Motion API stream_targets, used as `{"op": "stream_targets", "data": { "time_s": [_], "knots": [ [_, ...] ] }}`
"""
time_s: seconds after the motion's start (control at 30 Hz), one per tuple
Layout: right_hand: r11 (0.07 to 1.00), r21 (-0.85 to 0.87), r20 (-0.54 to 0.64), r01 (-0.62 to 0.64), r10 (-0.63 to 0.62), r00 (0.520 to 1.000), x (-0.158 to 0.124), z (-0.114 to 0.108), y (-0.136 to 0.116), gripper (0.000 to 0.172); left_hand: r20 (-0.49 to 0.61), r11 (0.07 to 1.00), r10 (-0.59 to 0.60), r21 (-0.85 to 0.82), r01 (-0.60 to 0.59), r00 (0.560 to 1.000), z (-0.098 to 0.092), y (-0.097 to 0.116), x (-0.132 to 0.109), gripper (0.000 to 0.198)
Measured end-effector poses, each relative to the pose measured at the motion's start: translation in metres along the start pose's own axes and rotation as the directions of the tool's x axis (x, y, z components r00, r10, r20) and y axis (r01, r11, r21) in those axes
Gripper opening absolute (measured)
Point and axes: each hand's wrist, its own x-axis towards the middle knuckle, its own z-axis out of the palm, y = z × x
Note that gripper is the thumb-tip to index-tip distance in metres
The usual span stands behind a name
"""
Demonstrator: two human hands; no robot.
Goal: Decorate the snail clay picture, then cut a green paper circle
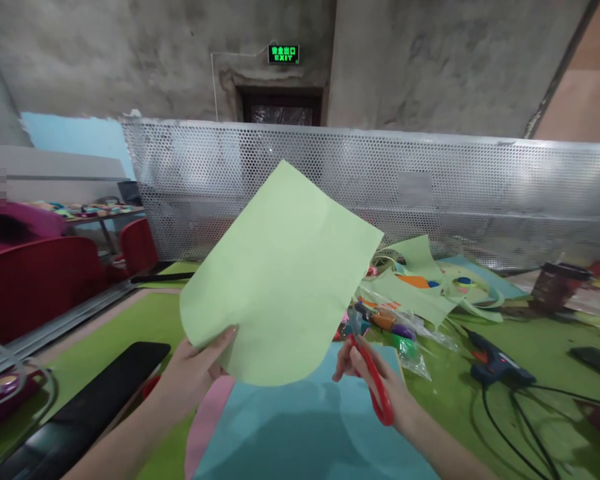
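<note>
My left hand pinches the lower left edge of a pale green paper sheet, thumb on the near face. The sheet is tilted up in front of me, with rounded lower corners and two pointed upper ones. In my right hand is a pair of scissors with red handles. Their blades show only faintly beside the sheet's right edge, and I cannot tell whether they touch it. Below both hands lies light blue paper, with a pink sheet partly under it.
Paper scraps and plastic-wrapped coloured pieces lie at the back right. A glue gun with its cord, a dark phone-like object and a brown cup stand right. A long black object lies left. A perforated metal screen borders the back.
</note>
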Motion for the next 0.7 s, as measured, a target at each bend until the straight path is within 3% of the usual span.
{"op": "stream_targets", "data": {
  "time_s": [0.23,0.5,0.63,0.7],
  "knots": [
    [0.999,-0.044,0.089,0.011,-0.007,0.996,-0.004,0.005,-0.014,0.037,-0.006,0.999,-0.015,0.031,0.015,1.000,-0.003,-0.010,0.001,0.051],
    [0.995,0.085,0.167,0.052,-0.066,0.984,-0.012,0.009,-0.021,0.039,0.021,1.000,0.005,-0.004,-0.005,1.000,-0.002,-0.014,-0.001,0.052],
    [0.986,0.153,0.192,0.068,-0.097,0.977,-0.012,0.009,-0.018,0.042,0.044,0.998,0.020,0.062,-0.023,0.999,-0.004,-0.017,-0.001,0.050],
    [0.983,0.164,0.192,0.078,-0.110,0.975,-0.012,0.009,-0.018,0.042,0.036,0.981,0.044,0.188,-0.050,0.998,-0.005,-0.017,-0.002,0.043]
  ]
}}
